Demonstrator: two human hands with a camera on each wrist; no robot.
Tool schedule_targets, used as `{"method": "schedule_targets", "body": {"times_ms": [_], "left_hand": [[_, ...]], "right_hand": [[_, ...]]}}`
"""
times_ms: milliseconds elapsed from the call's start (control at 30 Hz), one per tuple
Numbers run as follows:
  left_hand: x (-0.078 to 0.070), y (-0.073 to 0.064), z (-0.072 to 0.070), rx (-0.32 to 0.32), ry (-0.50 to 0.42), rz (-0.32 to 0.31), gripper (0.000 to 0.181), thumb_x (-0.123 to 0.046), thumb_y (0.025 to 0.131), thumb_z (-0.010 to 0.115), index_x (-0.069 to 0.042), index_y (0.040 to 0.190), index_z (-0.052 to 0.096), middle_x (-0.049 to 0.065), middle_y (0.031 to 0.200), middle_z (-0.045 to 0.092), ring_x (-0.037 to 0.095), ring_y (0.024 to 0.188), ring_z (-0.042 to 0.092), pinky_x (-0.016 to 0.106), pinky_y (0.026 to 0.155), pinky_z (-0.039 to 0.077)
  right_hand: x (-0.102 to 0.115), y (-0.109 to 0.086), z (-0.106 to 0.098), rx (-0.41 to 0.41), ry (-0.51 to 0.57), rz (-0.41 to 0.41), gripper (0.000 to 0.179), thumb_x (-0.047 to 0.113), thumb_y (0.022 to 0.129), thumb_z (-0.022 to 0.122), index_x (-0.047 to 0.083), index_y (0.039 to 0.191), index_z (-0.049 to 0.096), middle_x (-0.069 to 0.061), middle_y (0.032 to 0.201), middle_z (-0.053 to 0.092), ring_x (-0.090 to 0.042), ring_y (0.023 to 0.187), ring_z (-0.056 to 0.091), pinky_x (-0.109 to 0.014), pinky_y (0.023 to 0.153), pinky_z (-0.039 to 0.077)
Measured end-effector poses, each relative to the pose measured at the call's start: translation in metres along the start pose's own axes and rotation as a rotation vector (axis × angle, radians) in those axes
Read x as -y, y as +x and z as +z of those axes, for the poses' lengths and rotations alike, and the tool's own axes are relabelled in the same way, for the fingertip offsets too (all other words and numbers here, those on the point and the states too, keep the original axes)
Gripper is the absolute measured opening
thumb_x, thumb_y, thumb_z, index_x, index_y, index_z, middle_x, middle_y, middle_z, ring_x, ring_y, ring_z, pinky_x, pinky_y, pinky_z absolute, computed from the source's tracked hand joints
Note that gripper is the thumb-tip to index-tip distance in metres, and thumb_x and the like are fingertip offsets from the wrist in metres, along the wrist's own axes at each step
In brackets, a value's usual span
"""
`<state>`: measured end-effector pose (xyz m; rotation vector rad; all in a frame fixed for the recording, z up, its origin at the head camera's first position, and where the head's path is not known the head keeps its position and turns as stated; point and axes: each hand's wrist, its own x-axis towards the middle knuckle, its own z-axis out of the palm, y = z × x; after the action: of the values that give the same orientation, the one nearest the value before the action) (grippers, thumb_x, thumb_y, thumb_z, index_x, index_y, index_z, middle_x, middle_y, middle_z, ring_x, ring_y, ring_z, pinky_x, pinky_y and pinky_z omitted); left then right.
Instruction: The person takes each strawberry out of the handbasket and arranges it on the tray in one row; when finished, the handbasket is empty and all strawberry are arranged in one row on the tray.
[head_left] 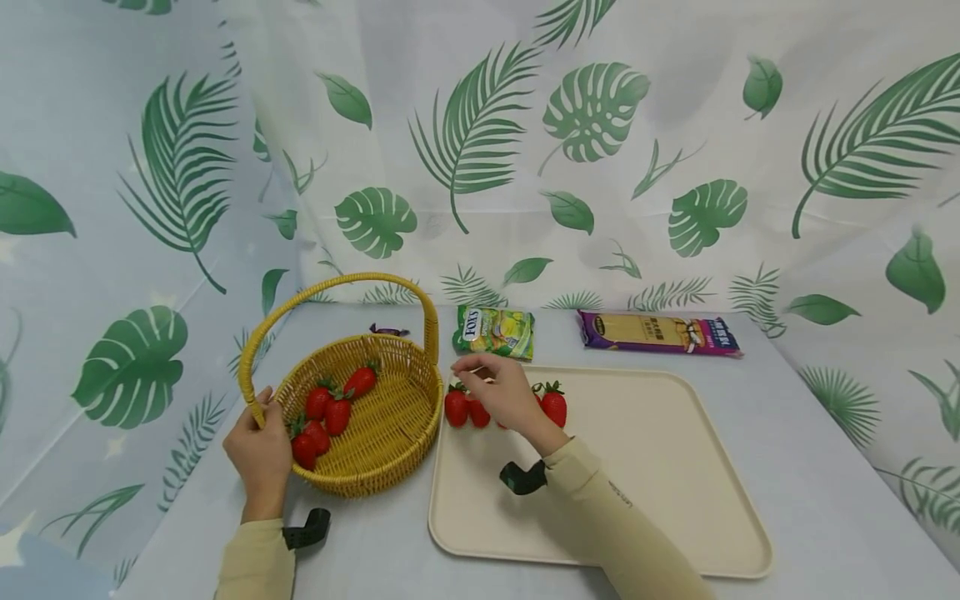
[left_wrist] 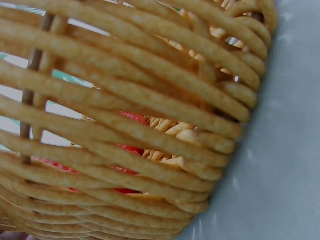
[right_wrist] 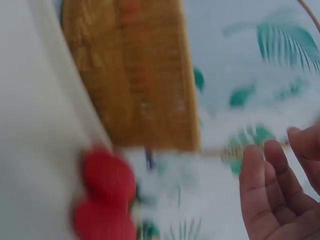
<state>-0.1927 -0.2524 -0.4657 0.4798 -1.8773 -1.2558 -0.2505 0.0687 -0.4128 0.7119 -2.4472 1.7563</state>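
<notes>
My left hand (head_left: 261,446) grips the yellow wicker basket (head_left: 397,477) at the left foot of its arched handle. Several red strawberries (head_left: 337,415) lie in the basket's left part. Through the weave in the left wrist view, bits of red fruit show. Over the far left part of a cream tray (head_left: 600,517) hovers my right hand (head_left: 504,392), holding nothing, its fingers loosely bent toward the basket. Beneath and beside it, a row of strawberries (head_left: 555,406) stands along the tray's far edge; the hand hides some of them.
Behind the tray lie a green candy bag (head_left: 495,332) and a long purple-and-yellow packet (head_left: 660,333). A small dark wrapped sweet (head_left: 390,331) sits behind the basket. Leaf-patterned cloth (head_left: 480,150) closes off the back and sides.
</notes>
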Motion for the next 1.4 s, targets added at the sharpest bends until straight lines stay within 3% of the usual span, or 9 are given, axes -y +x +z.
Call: {"method": "schedule_targets", "body": {"times_ms": [167, 333, 567, 767, 1000, 1067, 1167, 1300, 1400], "left_hand": [[0.0, -0.001, -0.001, 0.011, 0.006, -0.031, 0.033, -0.015, 0.096, 0.051, 0.009, 0.106, 0.071, 0.013, 0.119, 0.068, -0.008, 0.056, 0.038, 0.016, 0.047, 0.027], [0.001, 0.0, -0.002, 0.007, 0.018, -0.03, 0.031, -0.013, 0.095, 0.052, 0.008, 0.109, 0.071, 0.017, 0.115, 0.069, 0.002, 0.043, 0.025, 0.019, 0.042, 0.022], [0.003, 0.0, -0.003, -0.006, 0.032, 0.0, 0.03, -0.012, 0.094, 0.053, 0.005, 0.112, 0.071, 0.018, 0.109, 0.071, 0.002, 0.039, 0.02, 0.019, 0.04, 0.02], [0.003, 0.0, -0.003, -0.005, 0.041, -0.004, 0.03, -0.011, 0.094, 0.053, 0.002, 0.113, 0.072, 0.024, 0.084, 0.071, 0.005, 0.036, 0.021, 0.02, 0.037, 0.02], [0.002, -0.001, -0.004, 0.019, 0.055, -0.015, 0.031, -0.013, 0.095, 0.051, 0.0, 0.114, 0.072, -0.011, 0.041, 0.044, 0.006, 0.034, 0.022, 0.022, 0.036, 0.022], [0.001, -0.002, -0.004, 0.024, 0.056, -0.023, 0.031, -0.013, 0.095, 0.051, -0.001, 0.115, 0.072, -0.013, 0.04, 0.042, 0.007, 0.034, 0.023, 0.023, 0.036, 0.022], [-0.001, -0.002, -0.003, 0.029, 0.047, -0.036, 0.031, -0.013, 0.095, 0.051, -0.001, 0.115, 0.072, -0.002, 0.044, 0.049, 0.007, 0.035, 0.022, 0.023, 0.037, 0.022], [-0.002, -0.001, -0.002, 0.026, 0.036, -0.036, 0.031, -0.012, 0.094, 0.052, 0.0, 0.114, 0.072, 0.018, 0.075, 0.07, 0.006, 0.038, 0.021, 0.022, 0.038, 0.021], [-0.002, 0.001, -0.001, 0.019, 0.041, -0.024, 0.031, -0.011, 0.094, 0.052, 0.001, 0.114, 0.072, 0.022, 0.091, 0.072, 0.004, 0.04, 0.02, 0.021, 0.039, 0.02]], "right_hand": [[0.015, 0.011, 0.036, 0.081, -0.03, -0.054, 0.016, 0.012, 0.096, 0.061, 0.008, 0.108, 0.071, -0.006, 0.102, 0.071, -0.02, 0.084, 0.064, -0.025, 0.063, 0.051], [0.02, 0.019, 0.068, 0.146, -0.022, -0.017, 0.017, 0.011, 0.094, 0.062, 0.011, 0.108, 0.071, -0.001, 0.101, 0.07, -0.009, 0.082, 0.061, -0.023, 0.066, 0.051], [0.021, 0.026, 0.108, 0.23, 0.07, 0.053, 0.021, 0.011, 0.091, 0.065, 0.006, 0.112, 0.069, 0.0, 0.1, 0.068, -0.012, 0.083, 0.064, -0.023, 0.069, 0.053], [0.028, 0.032, 0.134, 0.269, 0.069, 0.099, 0.027, 0.014, 0.09, 0.068, 0.006, 0.116, 0.068, -0.009, 0.11, 0.068, -0.01, 0.085, 0.063, -0.021, 0.07, 0.05], [0.029, 0.039, 0.158, 0.27, -0.022, 0.15, 0.031, 0.018, 0.089, 0.069, 0.009, 0.119, 0.068, -0.005, 0.115, 0.067, -0.006, 0.088, 0.059, -0.021, 0.076, 0.047], [0.028, 0.041, 0.164, 0.273, -0.04, 0.167, 0.032, 0.02, 0.089, 0.07, 0.011, 0.12, 0.068, -0.002, 0.116, 0.067, -0.007, 0.092, 0.06, -0.023, 0.078, 0.048], [0.027, 0.044, 0.168, 0.278, -0.045, 0.202, 0.032, 0.022, 0.088, 0.071, 0.014, 0.119, 0.069, 0.003, 0.116, 0.067, -0.008, 0.098, 0.061, -0.025, 0.08, 0.048], [0.025, 0.049, 0.17, 0.297, -0.016, 0.254, 0.032, 0.022, 0.087, 0.072, 0.015, 0.119, 0.069, 0.006, 0.112, 0.068, -0.009, 0.1, 0.061, -0.026, 0.081, 0.049], [0.025, 0.052, 0.172, 0.336, -0.006, 0.282, 0.034, 0.022, 0.087, 0.073, 0.014, 0.12, 0.069, 0.006, 0.11, 0.068, -0.008, 0.1, 0.061, -0.025, 0.081, 0.049]]}}
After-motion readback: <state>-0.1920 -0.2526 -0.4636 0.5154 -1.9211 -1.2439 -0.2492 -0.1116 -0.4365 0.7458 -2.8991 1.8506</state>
